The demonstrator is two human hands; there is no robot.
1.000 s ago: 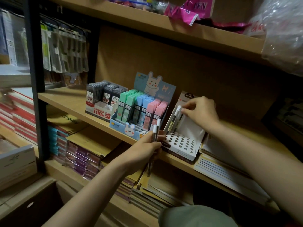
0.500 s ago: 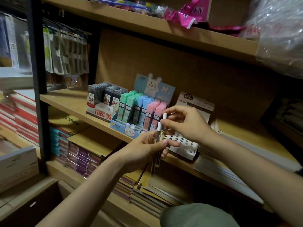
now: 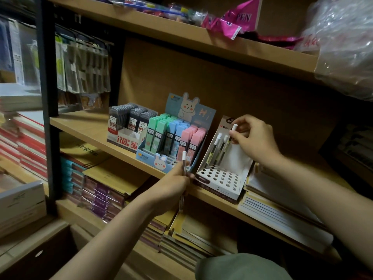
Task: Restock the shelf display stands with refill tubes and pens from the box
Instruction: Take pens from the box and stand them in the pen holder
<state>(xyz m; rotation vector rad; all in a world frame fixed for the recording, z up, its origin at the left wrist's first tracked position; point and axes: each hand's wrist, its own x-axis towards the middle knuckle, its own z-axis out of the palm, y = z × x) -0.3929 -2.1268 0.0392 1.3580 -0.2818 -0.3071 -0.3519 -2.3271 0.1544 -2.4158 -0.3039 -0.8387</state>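
Observation:
A white pen stand [image 3: 222, 177] with rows of round holes sits on the middle shelf [image 3: 84, 126]. Two white-capped pens [image 3: 217, 148] stand in its back row. My right hand [image 3: 252, 140] pinches a third pen [image 3: 232, 134] by its top, at the back of the stand beside those two. My left hand [image 3: 171, 188] grips one white-capped pen [image 3: 184, 166] upright in front of the shelf edge. Left of the pen stand, a blue rabbit stand [image 3: 161, 160] holds green, blue and pink refill tubes [image 3: 173, 134]. Further left, a white stand holds dark refill tubes [image 3: 131, 118].
Stacked notebooks [image 3: 278, 211] lie right of the pen stand. The shelf below [image 3: 96, 217] carries stacks of exercise books. A black upright post [image 3: 47, 93] stands at the left. Pink packets [image 3: 232, 21] and a clear plastic bag [image 3: 347, 47] sit on the shelf above.
My right hand took a pen from my left hand and carried it up and right to the back row of the stand. My left hand now holds one pen.

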